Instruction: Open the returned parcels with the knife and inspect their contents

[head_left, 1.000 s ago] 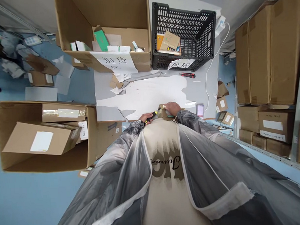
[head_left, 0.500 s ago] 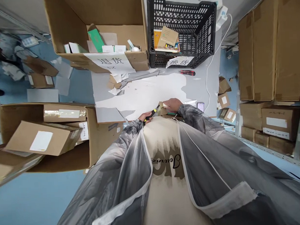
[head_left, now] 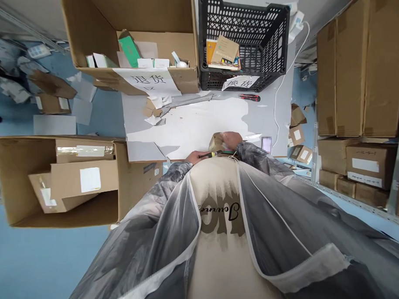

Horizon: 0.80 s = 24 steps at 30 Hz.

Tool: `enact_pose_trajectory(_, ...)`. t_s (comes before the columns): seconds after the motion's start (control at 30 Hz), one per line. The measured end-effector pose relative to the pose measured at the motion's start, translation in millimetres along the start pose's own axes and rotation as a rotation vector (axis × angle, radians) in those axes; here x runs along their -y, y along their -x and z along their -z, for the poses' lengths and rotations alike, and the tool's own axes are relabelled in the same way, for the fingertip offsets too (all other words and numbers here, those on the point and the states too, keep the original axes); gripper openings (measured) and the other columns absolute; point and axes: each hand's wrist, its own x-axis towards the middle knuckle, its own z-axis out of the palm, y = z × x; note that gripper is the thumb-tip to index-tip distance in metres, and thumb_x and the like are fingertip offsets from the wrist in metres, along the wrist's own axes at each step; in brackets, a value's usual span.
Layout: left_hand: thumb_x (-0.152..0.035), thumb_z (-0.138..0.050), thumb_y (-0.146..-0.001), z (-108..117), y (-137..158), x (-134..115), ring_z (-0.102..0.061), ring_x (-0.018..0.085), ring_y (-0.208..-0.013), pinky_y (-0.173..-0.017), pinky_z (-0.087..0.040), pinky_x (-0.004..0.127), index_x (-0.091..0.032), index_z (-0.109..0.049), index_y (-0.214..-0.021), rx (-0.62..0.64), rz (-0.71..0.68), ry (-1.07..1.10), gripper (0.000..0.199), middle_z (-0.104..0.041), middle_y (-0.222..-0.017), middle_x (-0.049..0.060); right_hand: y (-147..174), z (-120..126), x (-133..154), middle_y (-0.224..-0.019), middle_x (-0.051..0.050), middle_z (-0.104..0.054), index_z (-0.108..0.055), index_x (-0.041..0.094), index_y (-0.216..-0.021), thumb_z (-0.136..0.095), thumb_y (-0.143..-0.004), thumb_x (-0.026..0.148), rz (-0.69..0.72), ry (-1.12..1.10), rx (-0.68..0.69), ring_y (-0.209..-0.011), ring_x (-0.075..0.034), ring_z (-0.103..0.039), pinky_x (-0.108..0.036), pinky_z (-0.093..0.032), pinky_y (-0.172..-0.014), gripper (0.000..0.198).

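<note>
My left hand point(head_left: 196, 157) is at the table's front edge, close against my body, with its fingers closed around a black and yellow utility knife point(head_left: 210, 155). The knife points right, toward a brown cardboard package point(head_left: 215, 141). Over the package's right side lies my right hand point(head_left: 232, 140), gripping it; most of the fingers are hidden. The package's lower part is partly hidden behind my shirt, and a bit of green shows under the right hand. Whether the blade touches the cardboard I cannot tell.
Behind the white tabletop point(head_left: 192, 119) stand a large carton point(head_left: 101, 74) and a black plastic crate point(head_left: 246, 82). A red and black cutter point(head_left: 250, 97), torn paper point(head_left: 155, 120) and a phone point(head_left: 266, 144) lie on the table. Left is a carton of parcels point(head_left: 122, 182); right, shelved boxes point(head_left: 363, 165).
The knife has swung from pointing up-right to nearly level and moved slightly right. The package has turned in my right hand. Parcels in the left carton have shifted down into it.
</note>
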Motion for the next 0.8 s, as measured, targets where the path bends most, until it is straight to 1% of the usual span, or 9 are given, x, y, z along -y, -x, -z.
enact_pose_trajectory(0.07, -0.067, -0.101, -0.091, 1.0, -0.2, -0.3, -0.087, 0.042, -0.139, -0.123, -0.069, 0.046, -0.023, -0.102, -0.137, -0.052, -0.031, -0.073, 0.064, -0.097, -0.127, 0.011, -7.1, 7.3, -1.7, -0.13, -0.018, -0.092, -0.092, 0.011, -0.129, -0.051, -0.136, 0.041, -0.037, 0.011, 0.006, -0.116, -0.028, -0.075, -0.035, -0.05, -0.098, 0.051)
enact_pose_trajectory(0.1, -0.066, -0.1, -0.09, 1.6, 0.0, 0.5, -0.087, 0.043, -0.139, -0.123, -0.069, 0.046, -0.024, -0.102, -0.137, -0.075, -0.022, -0.058, 0.063, -0.097, -0.13, 0.01, -10.3, 11.3, -3.5, -0.132, -0.017, -0.093, -0.092, 0.012, -0.129, -0.05, -0.136, 0.044, -0.035, 0.02, 0.021, -0.116, -0.029, -0.076, -0.035, -0.05, -0.097, 0.053)
enact_pose_trajectory(0.2, -0.07, -0.099, -0.091, 5.4, 1.6, 5.8, -0.09, 0.036, -0.1, -0.097, -0.073, 0.046, -0.017, -0.095, -0.152, -0.029, 0.069, 0.13, 0.081, -0.095, -0.105, 0.012, -16.9, 21.1, -10.9, -0.142, -0.014, -0.093, -0.095, 0.018, -0.136, -0.048, -0.134, 0.053, -0.035, 0.034, 0.067, -0.121, -0.029, -0.079, -0.035, -0.05, -0.096, 0.058)
enact_pose_trajectory(0.27, -0.074, -0.094, -0.096, 11.1, 1.1, 10.2, -0.076, 0.026, -0.068, -0.072, -0.067, 0.041, -0.012, -0.084, -0.17, -0.017, 0.141, 0.242, 0.097, -0.085, -0.084, 0.008, -18.3, 24.7, -17.1, -0.143, -0.012, -0.094, -0.096, 0.02, -0.137, -0.048, -0.133, 0.055, -0.043, 0.005, 0.056, -0.123, -0.029, -0.081, -0.035, -0.051, -0.096, 0.06)
enact_pose_trajectory(0.37, -0.068, -0.078, -0.112, 25.5, -6.8, 15.3, -0.064, 0.02, -0.058, -0.063, -0.058, 0.035, -0.015, -0.063, -0.19, -0.195, 0.209, 0.181, 0.095, -0.082, -0.087, 0.006, -16.9, 25.9, -29.2, -0.14, -0.008, -0.095, -0.098, 0.025, -0.138, -0.059, -0.127, 0.058, -0.04, -0.093, 0.021, -0.125, -0.028, -0.084, -0.033, -0.055, -0.098, 0.052)
enact_pose_trajectory(0.5, -0.041, -0.072, -0.118, 51.5, -28.1, 22.2, -0.081, 0.03, -0.099, -0.092, -0.066, 0.04, -0.022, -0.053, -0.197, -0.435, 0.227, -0.337, 0.084, -0.084, -0.127, 0.017, -8.0, 21.7, -55.7, -0.142, -0.008, -0.094, -0.097, 0.027, -0.143, -0.072, -0.119, 0.054, -0.082, -0.159, 0.006, -0.131, -0.032, -0.084, -0.037, -0.061, -0.111, 0.044)
enact_pose_trajectory(0.6, -0.027, -0.074, -0.111, 68.2, -39.9, 30.0, -0.076, 0.038, -0.134, -0.116, -0.062, 0.046, -0.026, -0.051, -0.198, -0.455, 0.205, -0.662, 0.09, -0.074, -0.157, 0.022, 8.3, 11.4, -79.5, -0.156, -0.013, -0.089, -0.092, 0.023, -0.152, -0.076, -0.113, 0.044, -0.163, -0.149, -0.032, -0.146, -0.038, -0.079, -0.047, -0.06, -0.129, 0.046)
enact_pose_trajectory(0.73, -0.021, -0.074, -0.105, 76.3, -39.0, 33.9, -0.064, 0.042, -0.149, -0.126, -0.054, 0.056, -0.029, -0.059, -0.191, -0.389, 0.195, -0.833, 0.088, -0.063, -0.172, 0.024, 42.1, -16.0, -99.1, -0.183, -0.023, -0.067, -0.071, 0.017, -0.178, -0.084, -0.105, 0.049, -0.326, -0.266, -0.228, -0.174, -0.045, -0.058, -0.058, -0.046, -0.15, 0.081)
enact_pose_trajectory(0.8, -0.024, -0.076, -0.103, 71.6, -36.1, 27.6, -0.054, 0.047, -0.163, -0.134, -0.047, 0.062, -0.025, -0.06, -0.191, -0.443, 0.162, -0.845, 0.089, -0.056, -0.181, 0.028, 58.4, -32.9, -100.9, -0.19, -0.027, -0.058, -0.058, 0.016, -0.186, -0.089, -0.1, 0.059, -0.449, -0.413, -0.296, -0.182, -0.047, -0.05, -0.06, -0.042, -0.153, 0.101)
